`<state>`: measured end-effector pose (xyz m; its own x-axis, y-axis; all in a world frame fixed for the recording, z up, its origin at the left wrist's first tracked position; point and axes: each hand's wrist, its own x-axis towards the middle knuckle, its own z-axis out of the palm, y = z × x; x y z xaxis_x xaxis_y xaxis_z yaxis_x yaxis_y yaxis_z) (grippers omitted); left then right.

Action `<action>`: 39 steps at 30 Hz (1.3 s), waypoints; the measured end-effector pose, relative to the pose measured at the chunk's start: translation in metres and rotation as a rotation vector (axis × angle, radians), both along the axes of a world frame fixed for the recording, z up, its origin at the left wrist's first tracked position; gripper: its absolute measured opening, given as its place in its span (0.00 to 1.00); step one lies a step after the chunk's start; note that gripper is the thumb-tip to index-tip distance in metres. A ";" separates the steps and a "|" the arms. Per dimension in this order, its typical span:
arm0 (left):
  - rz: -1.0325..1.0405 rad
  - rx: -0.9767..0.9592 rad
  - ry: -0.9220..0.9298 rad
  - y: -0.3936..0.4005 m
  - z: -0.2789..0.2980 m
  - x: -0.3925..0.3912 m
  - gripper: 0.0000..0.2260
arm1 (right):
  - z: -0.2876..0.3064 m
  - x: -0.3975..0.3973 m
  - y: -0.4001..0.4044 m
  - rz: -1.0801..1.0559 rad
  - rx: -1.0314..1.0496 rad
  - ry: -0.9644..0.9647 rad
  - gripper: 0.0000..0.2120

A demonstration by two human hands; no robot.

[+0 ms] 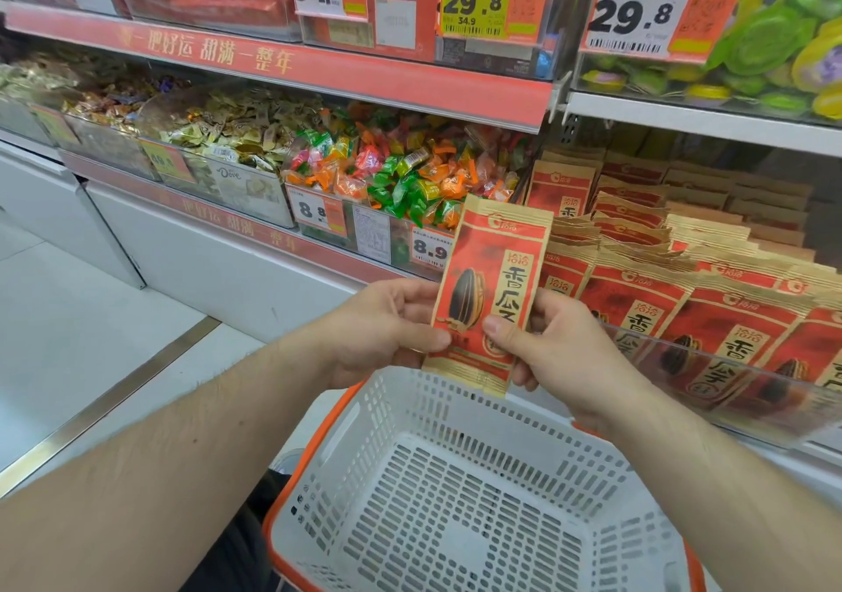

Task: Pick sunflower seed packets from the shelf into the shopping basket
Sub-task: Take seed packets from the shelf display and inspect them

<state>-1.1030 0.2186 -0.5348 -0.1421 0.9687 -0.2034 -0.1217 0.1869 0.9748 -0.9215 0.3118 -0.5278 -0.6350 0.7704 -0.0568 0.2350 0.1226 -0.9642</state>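
Between both hands' fingers [499, 328], upright seed packet [490, 290]

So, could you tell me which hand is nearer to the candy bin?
Left. The left hand grips the held packet on the side facing the candy bin; the right hand pinches the packet's far side, by the shelf packets.

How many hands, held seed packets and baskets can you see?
Hands: 2, left hand and right hand
Held seed packet: 1
Shopping basket: 1, nothing in it
Total: 4
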 end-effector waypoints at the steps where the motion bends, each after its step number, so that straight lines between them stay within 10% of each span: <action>1: -0.003 0.004 0.015 0.000 0.000 -0.001 0.18 | 0.000 0.000 0.001 -0.006 -0.009 0.017 0.05; 11: -0.085 0.067 0.255 0.003 0.003 -0.004 0.21 | 0.009 0.007 0.006 -0.120 -0.153 0.171 0.04; 27: 0.531 0.384 0.557 0.106 0.035 0.013 0.07 | 0.056 0.045 0.020 -0.416 -0.507 0.599 0.06; 39: 0.075 0.360 0.841 0.144 0.019 -0.002 0.21 | 0.098 0.033 0.051 -0.565 -0.370 0.703 0.04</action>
<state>-1.1048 0.3625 -0.5154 -0.1721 0.9358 0.3075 0.6549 -0.1245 0.7454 -0.8888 0.3630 -0.4296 -0.1590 0.9816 -0.1058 -0.4774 -0.1702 -0.8620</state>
